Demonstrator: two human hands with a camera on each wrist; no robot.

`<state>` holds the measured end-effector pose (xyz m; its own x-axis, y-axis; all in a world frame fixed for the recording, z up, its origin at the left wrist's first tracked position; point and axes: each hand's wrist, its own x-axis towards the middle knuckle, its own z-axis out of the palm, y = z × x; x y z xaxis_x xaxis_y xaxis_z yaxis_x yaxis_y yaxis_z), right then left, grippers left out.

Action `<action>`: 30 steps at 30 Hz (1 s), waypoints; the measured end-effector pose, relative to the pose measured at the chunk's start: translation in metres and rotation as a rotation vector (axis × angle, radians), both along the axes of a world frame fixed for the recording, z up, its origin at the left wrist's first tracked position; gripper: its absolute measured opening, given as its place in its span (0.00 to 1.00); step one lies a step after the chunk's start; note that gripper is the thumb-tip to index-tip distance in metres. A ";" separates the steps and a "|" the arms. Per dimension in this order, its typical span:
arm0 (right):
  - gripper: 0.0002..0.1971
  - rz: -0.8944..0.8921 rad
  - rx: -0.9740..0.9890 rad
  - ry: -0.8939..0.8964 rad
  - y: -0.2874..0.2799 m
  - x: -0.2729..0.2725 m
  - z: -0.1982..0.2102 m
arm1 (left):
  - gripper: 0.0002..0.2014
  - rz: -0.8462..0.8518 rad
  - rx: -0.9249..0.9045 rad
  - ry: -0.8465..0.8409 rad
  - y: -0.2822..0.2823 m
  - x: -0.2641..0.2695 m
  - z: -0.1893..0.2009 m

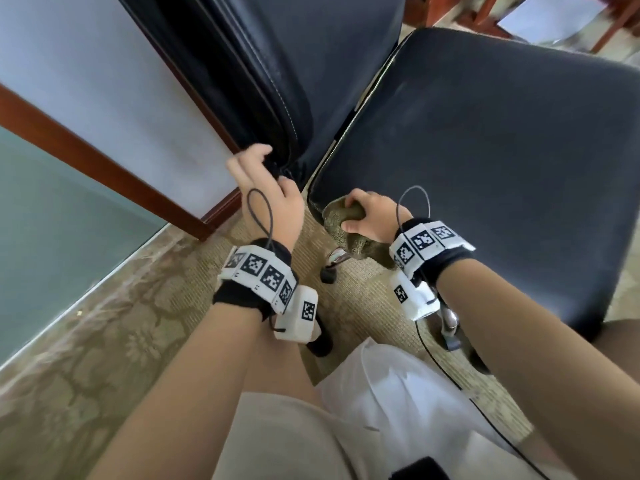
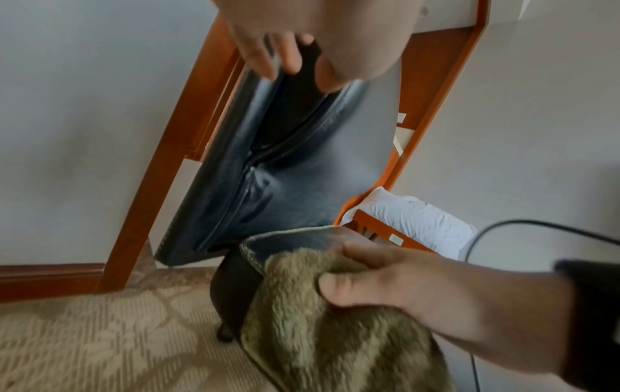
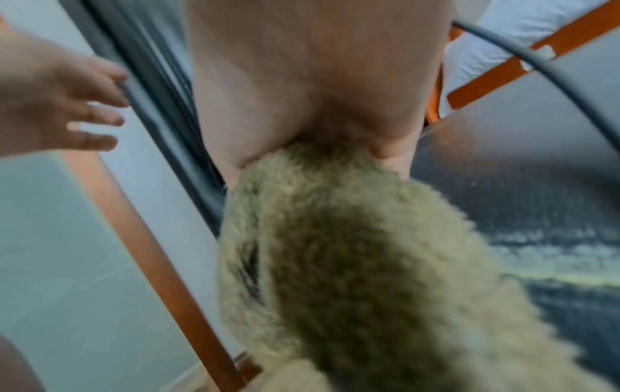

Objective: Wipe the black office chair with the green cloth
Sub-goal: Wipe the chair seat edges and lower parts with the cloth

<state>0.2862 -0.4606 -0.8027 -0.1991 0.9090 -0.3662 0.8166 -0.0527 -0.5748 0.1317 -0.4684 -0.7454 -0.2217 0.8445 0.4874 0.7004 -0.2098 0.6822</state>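
The black office chair shows its seat (image 1: 485,161) on the right and its backrest (image 1: 277,64) at top centre. My right hand (image 1: 353,213) grips the bunched green cloth (image 1: 349,233) on the seat's near-left corner; in the left wrist view the right hand's fingers (image 2: 385,281) curl round the cloth (image 2: 318,331), which hangs over the seat edge (image 2: 292,238). My left hand (image 1: 266,168) is by the backrest's lower side edge with its fingers (image 3: 97,108) spread and straight, holding nothing. The right wrist view is filled by my palm and the cloth (image 3: 352,265).
A wooden door frame (image 1: 104,161) and pale wall stand left of the chair. Patterned carpet (image 1: 104,341) covers the floor. Chrome chair legs with a black caster (image 1: 329,275) lie below my hands. A black cable (image 1: 443,368) trails by my knee. White bedding (image 2: 419,217) lies beyond.
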 end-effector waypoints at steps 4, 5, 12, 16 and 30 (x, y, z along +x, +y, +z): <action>0.23 0.070 0.152 -0.272 0.007 0.001 0.001 | 0.11 -0.158 -0.348 0.100 0.002 0.005 -0.024; 0.24 0.092 0.165 -0.285 0.008 0.004 0.002 | 0.10 -0.194 -0.445 0.101 0.002 0.007 -0.029; 0.25 0.096 0.036 -0.126 0.003 0.027 -0.003 | 0.15 -0.307 -0.881 0.034 -0.006 0.031 -0.050; 0.25 0.086 0.102 -0.175 0.001 0.028 0.000 | 0.23 -0.353 -0.934 0.026 -0.013 0.049 -0.050; 0.21 -0.252 -0.095 -0.250 -0.040 0.188 0.022 | 0.43 -0.174 -0.888 0.149 -0.032 0.098 -0.072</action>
